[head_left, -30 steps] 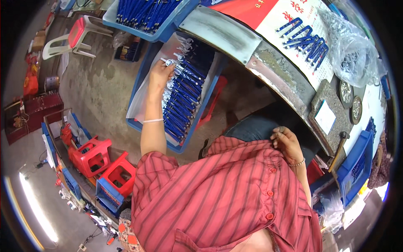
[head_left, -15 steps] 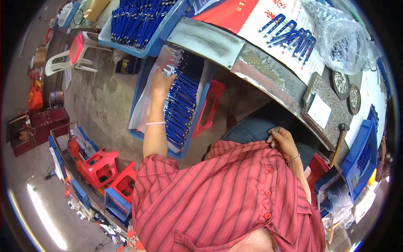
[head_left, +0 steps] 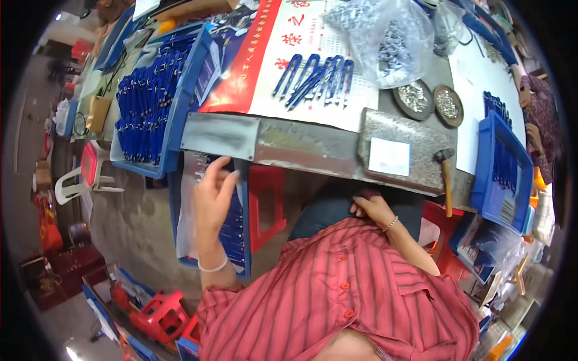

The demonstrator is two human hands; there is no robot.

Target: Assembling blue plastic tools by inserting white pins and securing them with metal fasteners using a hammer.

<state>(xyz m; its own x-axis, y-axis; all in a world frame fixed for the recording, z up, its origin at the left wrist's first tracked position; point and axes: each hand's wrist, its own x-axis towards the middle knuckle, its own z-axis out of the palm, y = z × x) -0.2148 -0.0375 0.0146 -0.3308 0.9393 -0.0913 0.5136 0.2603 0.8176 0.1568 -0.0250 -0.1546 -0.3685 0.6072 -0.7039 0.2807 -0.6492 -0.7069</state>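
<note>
My left hand (head_left: 212, 194) is raised over the low blue crate (head_left: 245, 243) beside the table, its fingers apart and nothing seen in them. In that crate lie long blue pieces with metal ends (head_left: 233, 231) next to a translucent plastic sheet (head_left: 188, 213); my hand and forearm hide part of them. My right hand (head_left: 376, 210) rests in my lap below the table edge with curled fingers. Whether it holds anything small does not show. On the table ahead, several slim blue U-shaped pieces (head_left: 322, 81) lie in a row on a red and white printed sheet (head_left: 241, 78).
A blue crate (head_left: 201, 57) heaped with blue pieces stands at the left. To the right are a stone slab (head_left: 385, 129), a hammer (head_left: 446, 180), two round dishes of small metal parts (head_left: 414, 99), a plastic bag (head_left: 394, 45) and another blue crate (head_left: 481, 174). A person's hand (head_left: 533, 135) shows far right.
My left hand has come up from the pieces in the low crate, and its fingers have spread. My right hand stays in my lap. The view has swung toward the table.
</note>
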